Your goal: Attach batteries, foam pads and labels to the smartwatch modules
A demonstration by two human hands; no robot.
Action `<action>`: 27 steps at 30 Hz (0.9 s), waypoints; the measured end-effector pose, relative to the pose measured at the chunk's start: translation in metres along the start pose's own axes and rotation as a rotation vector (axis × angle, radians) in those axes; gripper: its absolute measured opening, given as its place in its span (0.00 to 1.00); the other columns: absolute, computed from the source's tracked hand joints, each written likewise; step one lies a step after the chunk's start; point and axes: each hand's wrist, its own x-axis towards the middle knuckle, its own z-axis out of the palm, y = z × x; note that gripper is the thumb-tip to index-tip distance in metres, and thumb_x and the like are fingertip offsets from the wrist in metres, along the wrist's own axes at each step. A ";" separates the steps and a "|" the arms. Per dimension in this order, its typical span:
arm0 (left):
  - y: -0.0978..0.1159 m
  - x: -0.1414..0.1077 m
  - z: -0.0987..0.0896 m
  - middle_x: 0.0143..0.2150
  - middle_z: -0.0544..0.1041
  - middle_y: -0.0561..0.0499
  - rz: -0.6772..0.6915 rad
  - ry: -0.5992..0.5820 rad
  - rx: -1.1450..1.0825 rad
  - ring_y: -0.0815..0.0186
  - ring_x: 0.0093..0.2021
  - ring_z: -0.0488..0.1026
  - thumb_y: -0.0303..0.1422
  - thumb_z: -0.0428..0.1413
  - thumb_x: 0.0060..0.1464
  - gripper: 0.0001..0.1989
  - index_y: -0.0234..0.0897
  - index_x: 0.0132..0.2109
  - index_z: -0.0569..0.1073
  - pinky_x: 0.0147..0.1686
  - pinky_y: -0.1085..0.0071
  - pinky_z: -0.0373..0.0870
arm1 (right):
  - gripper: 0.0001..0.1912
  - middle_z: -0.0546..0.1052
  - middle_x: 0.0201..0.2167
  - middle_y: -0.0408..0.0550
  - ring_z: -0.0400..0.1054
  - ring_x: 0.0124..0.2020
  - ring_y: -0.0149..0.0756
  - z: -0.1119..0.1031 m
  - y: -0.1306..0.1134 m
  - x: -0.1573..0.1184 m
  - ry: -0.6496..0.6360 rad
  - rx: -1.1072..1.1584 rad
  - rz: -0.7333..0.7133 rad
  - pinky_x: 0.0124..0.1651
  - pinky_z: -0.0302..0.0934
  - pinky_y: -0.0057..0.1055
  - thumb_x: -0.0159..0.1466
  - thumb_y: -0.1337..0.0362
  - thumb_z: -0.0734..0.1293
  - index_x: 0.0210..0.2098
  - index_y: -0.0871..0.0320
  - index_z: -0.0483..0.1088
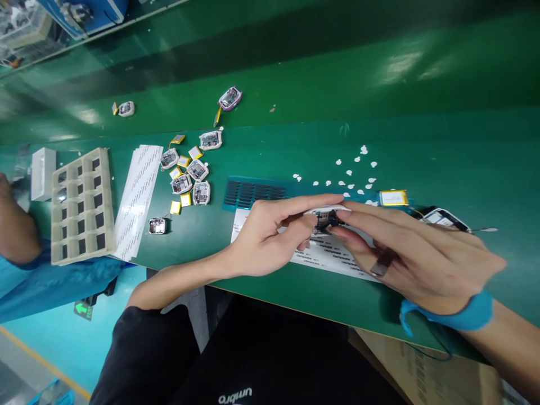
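White-framed circuit module [327, 218] sits pinched at both ends by the fingers of the left hand [270, 236] and right hand [417, 259], just above a printed paper sheet [333, 253]. Beyond lie a yellow battery [393, 198] and white dots [338, 162] on the green workbench [442, 152].
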 end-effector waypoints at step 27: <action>-0.020 -0.002 0.010 0.56 0.83 0.43 0.366 0.083 0.518 0.61 0.51 0.83 0.25 0.48 0.65 0.24 0.35 0.66 0.71 0.52 0.64 0.83 | 0.19 0.84 0.41 0.45 0.73 0.26 0.26 0.001 -0.011 0.004 -0.118 -0.135 -0.079 0.22 0.59 0.29 0.69 0.72 0.68 0.60 0.62 0.69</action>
